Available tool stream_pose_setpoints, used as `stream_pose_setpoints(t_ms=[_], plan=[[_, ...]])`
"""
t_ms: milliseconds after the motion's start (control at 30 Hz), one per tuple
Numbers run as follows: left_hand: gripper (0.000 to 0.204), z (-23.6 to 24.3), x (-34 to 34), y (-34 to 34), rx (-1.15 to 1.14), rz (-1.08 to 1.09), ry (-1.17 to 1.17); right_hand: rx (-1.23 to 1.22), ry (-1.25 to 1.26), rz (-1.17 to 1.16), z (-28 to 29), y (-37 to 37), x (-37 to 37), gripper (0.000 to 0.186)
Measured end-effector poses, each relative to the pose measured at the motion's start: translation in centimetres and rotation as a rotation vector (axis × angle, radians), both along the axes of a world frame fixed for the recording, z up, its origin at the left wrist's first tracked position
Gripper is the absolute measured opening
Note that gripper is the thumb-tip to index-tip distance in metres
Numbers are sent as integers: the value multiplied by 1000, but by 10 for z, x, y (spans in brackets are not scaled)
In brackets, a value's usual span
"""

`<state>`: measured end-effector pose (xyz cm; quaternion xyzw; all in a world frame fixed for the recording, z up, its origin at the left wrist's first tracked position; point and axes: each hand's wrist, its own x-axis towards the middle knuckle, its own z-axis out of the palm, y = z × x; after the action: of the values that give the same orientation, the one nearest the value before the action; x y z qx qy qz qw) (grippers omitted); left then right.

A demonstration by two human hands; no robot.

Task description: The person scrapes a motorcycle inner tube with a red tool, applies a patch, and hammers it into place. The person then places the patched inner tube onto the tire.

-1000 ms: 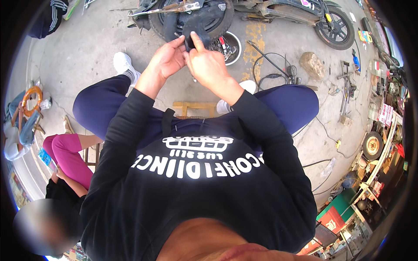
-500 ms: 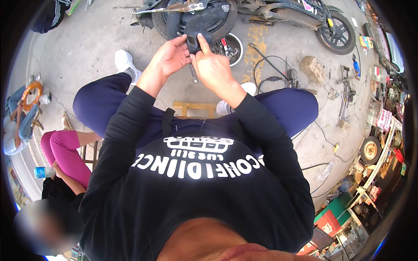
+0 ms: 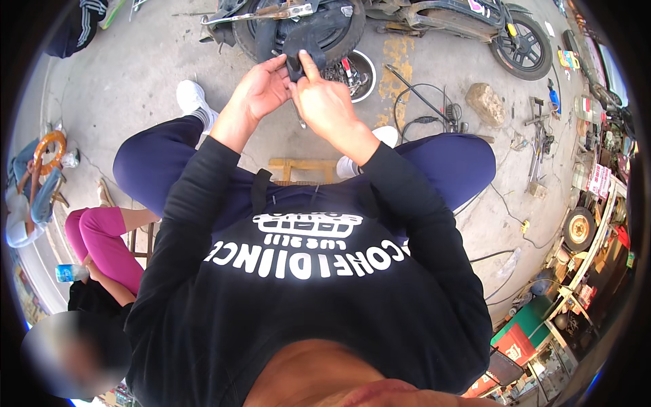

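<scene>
Ahead of me a black rubber inner tube (image 3: 300, 39) hangs out over the near side of a wheel (image 3: 352, 37). My left hand (image 3: 263, 89) holds the tube's near end from the left, palm turned up and fingertips at its edge. From the right, my right hand (image 3: 324, 100) grips the same end, its index finger laid straight along the rubber. The thumbs and the tube's underside are partly hidden. Just below the hands, part of a thin metal tool (image 3: 301, 121) shows. A metal bowl (image 3: 370, 76) of small tools stands right of the wheel.
A wooden stool (image 3: 293, 164) is between my legs. Right of it lie a black hose (image 3: 415, 91), a stone (image 3: 484, 104) and metal tools (image 3: 540, 139). A motorbike wheel (image 3: 521, 47) stands at the far right. A seated person (image 3: 102, 237) is close on my left.
Both hands keep their hold on the inner tube and have shifted very slightly left. The rubber end between them looks a little more folded. The whole view has moved a touch.
</scene>
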<state>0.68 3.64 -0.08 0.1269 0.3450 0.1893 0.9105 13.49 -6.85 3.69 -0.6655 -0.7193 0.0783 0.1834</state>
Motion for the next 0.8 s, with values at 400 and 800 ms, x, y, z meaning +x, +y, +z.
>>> stream_pose_setpoints(t_ms=[400, 800], plan=[[35, 12, 5, -10, -20, 71, -15, -21, -94, 39, 8, -17, -16, 32], [44, -18, -10, 7, -139, -144, -540, -17, -46, -9, -1, -1, 2, 32]])
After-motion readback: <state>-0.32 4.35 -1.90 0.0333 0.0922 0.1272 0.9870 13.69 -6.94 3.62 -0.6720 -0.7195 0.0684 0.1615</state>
